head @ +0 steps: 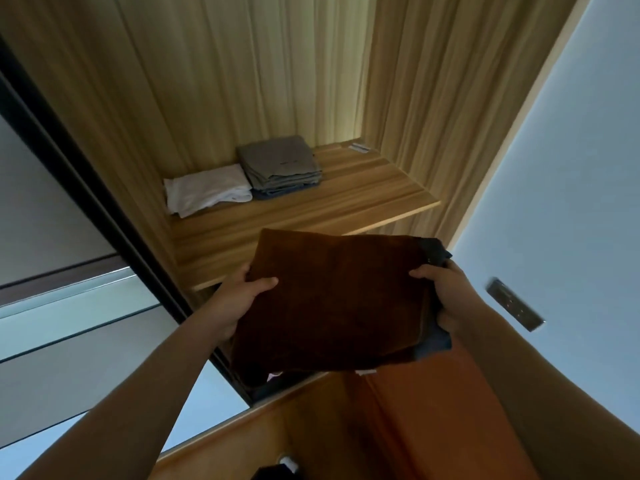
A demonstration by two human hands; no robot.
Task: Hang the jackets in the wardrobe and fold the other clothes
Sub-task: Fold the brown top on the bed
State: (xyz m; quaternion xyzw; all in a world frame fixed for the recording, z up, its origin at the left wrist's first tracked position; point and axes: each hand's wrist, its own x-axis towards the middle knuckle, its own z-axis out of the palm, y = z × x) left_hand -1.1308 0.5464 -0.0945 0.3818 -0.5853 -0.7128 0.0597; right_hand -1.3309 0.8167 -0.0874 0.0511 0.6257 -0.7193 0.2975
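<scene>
The left hand (pixel 239 299) grips the near-left edge of a folded brown garment (pixel 339 299), with the thumb on top and the fingers curled underneath. The right hand (pixel 446 289) grips the opposite edge in the same way, its thumb lying across the top. Holding both sides probably keeps the folds flat and stops the bundle from sagging or falling open in the air. A dark blue garment (pixel 435 250) lies under the brown one, with its corners showing at the right edge. The two seem to be carried as one stack, and the right hand pinches both layers together.

The stack hangs just in front of the wooden shelf (pixel 363 192) inside the wardrobe. Its far edge overlaps the shelf's front lip in this view, and whether it touches the wood cannot be told. Held level and square to the shelf like this, it looks ready to be slid on.

A folded white cloth (pixel 207 190) and a grey folded pile (pixel 280 168) sit side by side and touching at the shelf's left rear. They are pushed back, likely to keep finished items together. The carried stack lines up with the shelf's front, nearer than those piles.

A dark sliding-door frame (pixel 104 209) runs down to the left of the shelf. To its right, a switch plate (pixel 514 304) is on the pale wall.
</scene>
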